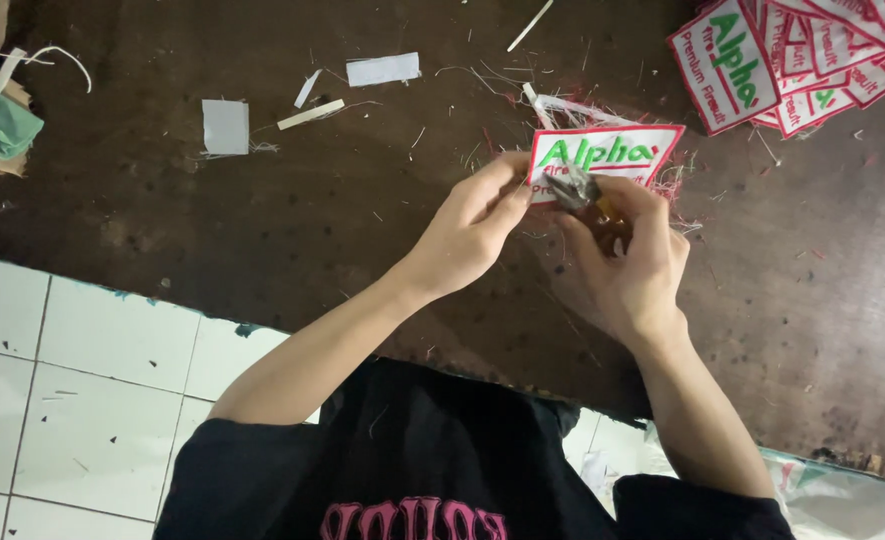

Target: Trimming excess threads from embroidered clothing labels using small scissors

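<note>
The left hand [467, 225] pinched the lower left edge of an embroidered patch [602, 155] — white with a red border and green lettering — lying on the dark brown work surface [312, 230]. The right hand [627, 255] was closed around small thread snips [572, 188], their blades at the patch's lower edge. Loose threads [562, 105] lay around it. A stack of finished patches [802, 60] sat well apart at the upper right. The blades could nick the red border — they were very close to the stitching.
</note>
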